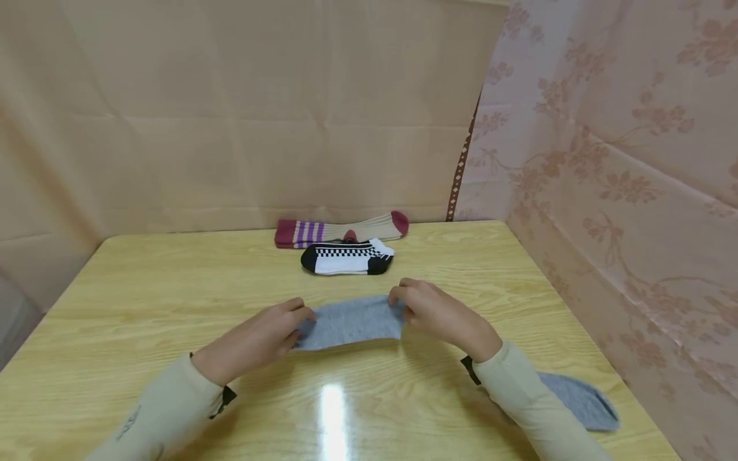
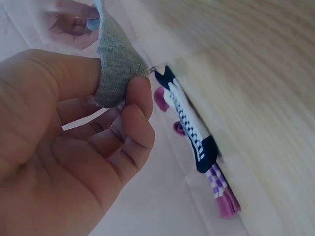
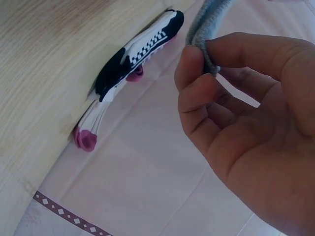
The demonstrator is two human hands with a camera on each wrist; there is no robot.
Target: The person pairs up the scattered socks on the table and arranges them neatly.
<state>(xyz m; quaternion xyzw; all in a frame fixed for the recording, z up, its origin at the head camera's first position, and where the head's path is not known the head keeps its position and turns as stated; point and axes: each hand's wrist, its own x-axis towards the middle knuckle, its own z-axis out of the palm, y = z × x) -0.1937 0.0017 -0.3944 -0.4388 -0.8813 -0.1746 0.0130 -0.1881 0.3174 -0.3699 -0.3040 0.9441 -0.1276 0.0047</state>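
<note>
A grey sock [image 1: 353, 322] is stretched sideways between both hands, over the middle of the wooden table. At its left end my left hand [image 1: 270, 334] pinches the cloth; the left wrist view shows thumb and forefinger closed on the grey knit [image 2: 118, 64]. My right hand [image 1: 441, 315] grips the other end, and in the right wrist view the fabric edge [image 3: 203, 39] sits between thumb and fingertips. A second grey sock [image 1: 582, 400] lies at the table's right side, partly hidden behind the right sleeve.
Black-and-white checkered ankle socks [image 1: 346, 259] lie beyond the hands. Behind them, against the beige curtain [image 1: 259, 115], are cream socks [image 1: 360, 230] with maroon ends and purple stripes. A floral cloth [image 1: 628, 192] hangs along the right edge of the table [image 1: 144, 288].
</note>
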